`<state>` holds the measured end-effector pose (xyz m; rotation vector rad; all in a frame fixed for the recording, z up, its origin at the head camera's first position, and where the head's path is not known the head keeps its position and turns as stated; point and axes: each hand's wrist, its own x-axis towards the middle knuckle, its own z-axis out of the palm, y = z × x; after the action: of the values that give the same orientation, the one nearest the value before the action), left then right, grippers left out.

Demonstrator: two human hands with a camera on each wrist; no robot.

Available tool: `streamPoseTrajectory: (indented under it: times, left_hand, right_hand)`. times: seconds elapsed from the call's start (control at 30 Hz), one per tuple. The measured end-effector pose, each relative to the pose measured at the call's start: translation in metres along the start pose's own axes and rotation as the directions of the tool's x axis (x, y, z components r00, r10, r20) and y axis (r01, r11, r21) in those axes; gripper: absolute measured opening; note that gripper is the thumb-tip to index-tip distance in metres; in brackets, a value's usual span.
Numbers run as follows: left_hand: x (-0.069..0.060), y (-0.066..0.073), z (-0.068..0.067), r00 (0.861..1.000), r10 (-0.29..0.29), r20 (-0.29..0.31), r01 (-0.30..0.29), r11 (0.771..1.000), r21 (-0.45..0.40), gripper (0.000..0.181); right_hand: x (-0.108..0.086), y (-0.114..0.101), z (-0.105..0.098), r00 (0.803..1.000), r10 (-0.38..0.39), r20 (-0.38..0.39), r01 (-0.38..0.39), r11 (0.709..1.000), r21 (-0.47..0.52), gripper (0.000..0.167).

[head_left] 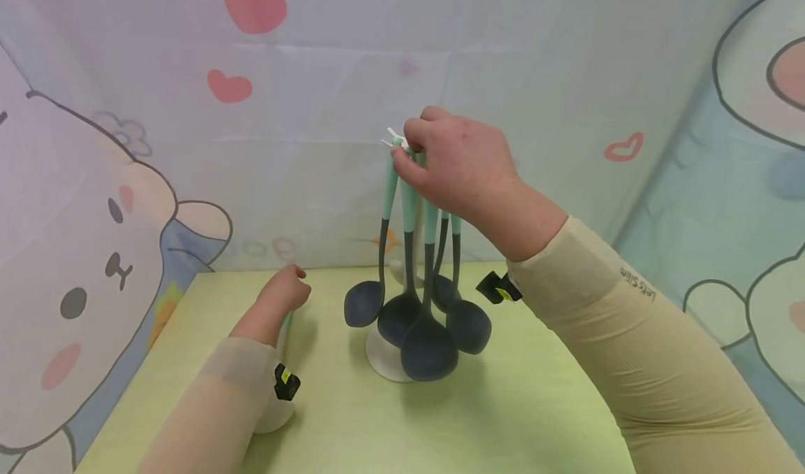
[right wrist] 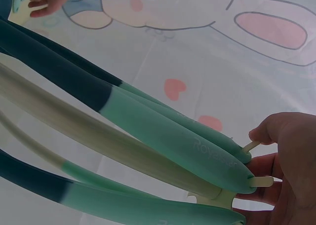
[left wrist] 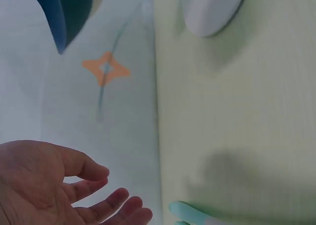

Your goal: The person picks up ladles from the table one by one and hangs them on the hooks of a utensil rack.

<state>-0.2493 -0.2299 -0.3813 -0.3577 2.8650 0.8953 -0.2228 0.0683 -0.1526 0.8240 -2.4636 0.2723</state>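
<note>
Several kitchen utensils with mint-green handles and dark heads, among them a ladle (head_left: 430,348), hang around a pale utensil stand (head_left: 382,358) on the table. My right hand (head_left: 465,156) grips the top of this stand, its thumb at a hook (right wrist: 252,146) beside the handle ends (right wrist: 241,178). The fingers partly hide the hooks. To the left, my left hand (head_left: 283,296) hovers above the table with fingers loosely bent, holding nothing. Below it is a pale object with a mint-green tip (left wrist: 190,213), mostly hidden by the forearm in the head view.
A pale yellow-green table (head_left: 534,404) lies under everything. Right behind it hangs a cloth backdrop (head_left: 327,89) printed with cartoon animals and hearts. A white rounded base (head_left: 275,418) stands beside the left sleeve.
</note>
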Motion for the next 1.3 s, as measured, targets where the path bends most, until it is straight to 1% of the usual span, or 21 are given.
streamPoseTrajectory:
  times: [0.17,0.3,0.47,0.6,0.73,0.83,0.93,1.03,1.2,1.23,1.3]
  left_hand:
    - [0.007,-0.018,0.007,0.998,-0.016,0.053,0.011,0.994,0.109,0.047]
    - [0.007,-0.026,0.011,0.996,-0.036,0.076,0.021,0.983,0.185,0.045]
    - [0.007,-0.028,0.014,0.991,-0.097,0.087,0.077,0.974,0.211,0.045]
    - [0.012,-0.031,0.019,0.983,-0.151,0.101,0.125,0.965,0.232,0.047]
    - [0.021,-0.037,0.029,0.971,-0.201,0.127,0.162,0.95,0.266,0.058]
    - [0.023,-0.038,0.032,0.964,-0.216,0.156,0.17,0.949,0.266,0.07]
    - [0.022,-0.037,0.031,0.958,-0.227,0.178,0.18,0.953,0.242,0.076]
    - [0.019,-0.037,0.031,0.951,-0.251,0.182,0.209,0.952,0.224,0.08]
    - [0.02,-0.043,0.035,0.941,-0.289,0.177,0.251,0.945,0.21,0.088]
    - [0.02,-0.044,0.036,0.939,-0.294,0.179,0.258,0.945,0.2,0.089]
    - [0.02,-0.045,0.037,0.929,-0.318,0.189,0.293,0.945,0.149,0.091]
  right_hand:
    - [0.0,-0.001,0.002,1.0,-0.008,-0.004,0.008,1.0,0.002,0.027]
    - [0.001,-0.001,0.003,1.0,-0.009,-0.002,0.009,1.0,0.0,0.027]
    - [0.002,0.0,0.004,1.0,-0.011,-0.005,0.011,1.0,-0.002,0.027]
    - [0.002,0.0,0.004,1.0,-0.013,-0.008,0.013,1.0,-0.005,0.027]
    - [0.002,0.0,0.005,1.0,-0.013,-0.006,0.013,1.0,-0.003,0.028]
    - [0.003,0.0,0.005,1.0,-0.01,-0.004,0.01,1.0,0.0,0.028]
    - [0.003,0.001,0.005,1.0,-0.007,-0.001,0.007,1.0,0.0,0.027]
    - [0.004,0.001,0.005,1.0,-0.006,0.004,0.006,1.0,0.001,0.027]
    - [0.003,0.001,0.006,1.0,-0.01,0.005,0.01,1.0,0.0,0.027]
    - [0.003,0.001,0.006,1.0,-0.011,0.003,0.011,1.0,-0.002,0.027]
    - [0.003,0.001,0.006,1.0,-0.011,0.003,0.011,1.0,-0.005,0.027]
